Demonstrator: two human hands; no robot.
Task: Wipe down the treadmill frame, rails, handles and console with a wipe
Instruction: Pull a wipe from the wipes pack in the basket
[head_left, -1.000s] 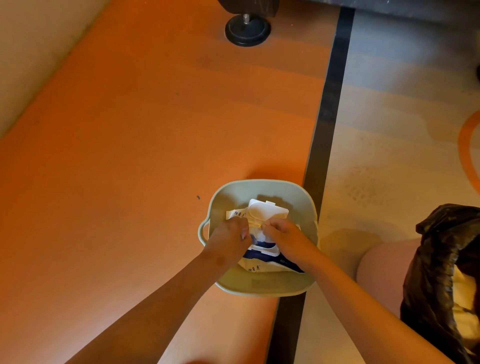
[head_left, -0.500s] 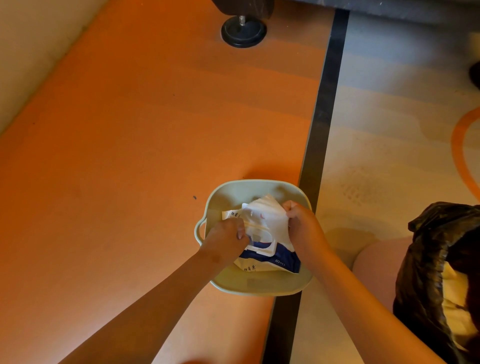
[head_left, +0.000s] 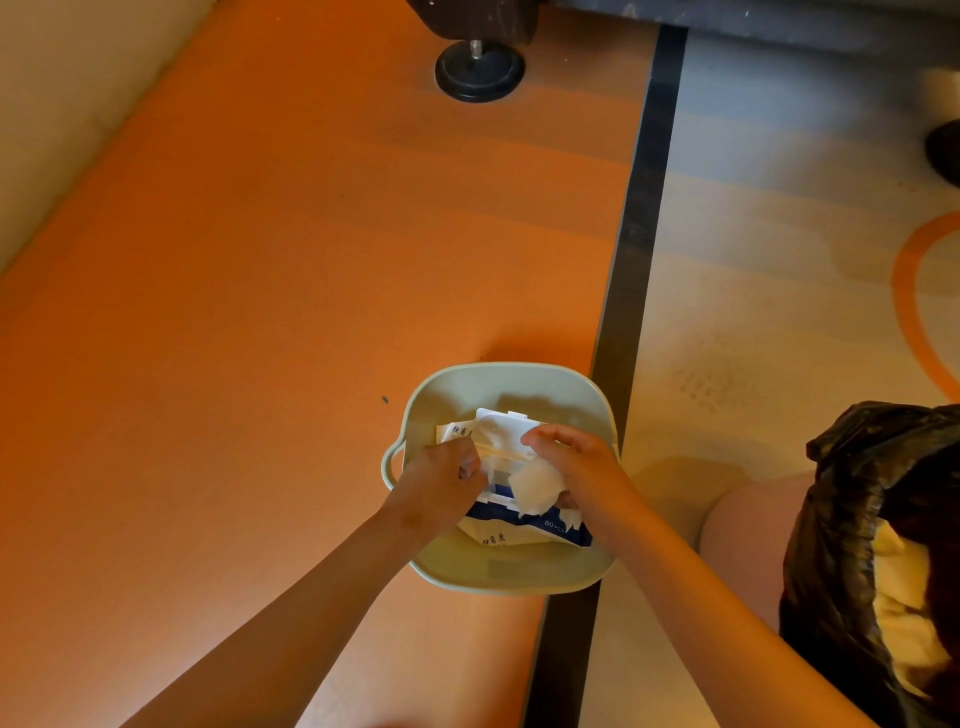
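Wipe (head_left: 535, 491), pinched in the right hand (head_left: 589, 470), should lift straight up while the left hand (head_left: 436, 483), grip curled, holds the pack (head_left: 501, 538) down.

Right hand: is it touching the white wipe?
Touching. The head view shows the right hand holding the crumpled white wipe in its fingers.

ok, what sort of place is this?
Probably a gym floor: orange and beige sports flooring with a black stripe, and a machine's round black levelling foot at the top. The wipes pack in a basin suggests cleaning.
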